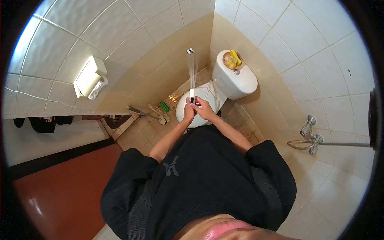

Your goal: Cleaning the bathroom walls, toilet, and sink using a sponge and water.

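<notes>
A slender implement (192, 93) with a white and black handle stands out in front of me. From its handle, thin clear strands or the sides of a clear sleeve run up to a small white tag-like end with a dark mark; which of the two I cannot tell. My left hand (189, 111) grips the black lower part from the left. On the right side, my right hand (204, 108) has its fingers closed about the same part, hiding its lower end. Beneath both hands is the white toilet (183, 109), its lid down.
A dish (225, 65) with yellow items rests on the toilet tank (222, 78). Left on the floor lie a long grey-handled brush (144, 113) and a green scrub brush (164, 106). A toilet-paper holder (102, 64) is on the left wall, shower taps (315, 139) on the right.
</notes>
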The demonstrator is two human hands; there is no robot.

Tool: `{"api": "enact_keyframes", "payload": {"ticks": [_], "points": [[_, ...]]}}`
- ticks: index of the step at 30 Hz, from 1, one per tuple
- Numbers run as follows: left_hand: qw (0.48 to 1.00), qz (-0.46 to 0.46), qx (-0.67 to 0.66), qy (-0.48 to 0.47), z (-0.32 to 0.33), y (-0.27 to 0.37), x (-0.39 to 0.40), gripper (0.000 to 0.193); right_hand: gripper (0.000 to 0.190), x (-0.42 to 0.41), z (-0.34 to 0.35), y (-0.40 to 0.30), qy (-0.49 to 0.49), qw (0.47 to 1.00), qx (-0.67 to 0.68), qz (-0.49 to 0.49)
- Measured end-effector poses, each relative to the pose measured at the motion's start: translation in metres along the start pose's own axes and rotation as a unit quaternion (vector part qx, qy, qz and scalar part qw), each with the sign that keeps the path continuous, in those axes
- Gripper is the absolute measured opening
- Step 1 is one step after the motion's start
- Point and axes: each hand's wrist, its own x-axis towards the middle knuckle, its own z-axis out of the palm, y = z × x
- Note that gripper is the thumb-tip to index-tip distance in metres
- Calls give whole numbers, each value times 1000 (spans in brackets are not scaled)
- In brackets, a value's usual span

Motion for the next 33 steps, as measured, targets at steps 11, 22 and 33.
{"api": "enact_keyframes", "payload": {"ticks": [11, 22, 33], "points": [[982, -83, -105, -135, 32, 22, 39, 73, 39, 27, -47, -8, -6, 997, 1, 81], [981, -115, -78, -132, 93, 46, 66, 70, 32, 67, -108, 37, 90, 995, 53, -3], [990, -55, -102, -85, 75, 60, 65, 61, 25, 78, -91, 0, 66, 996, 41, 43]]}}
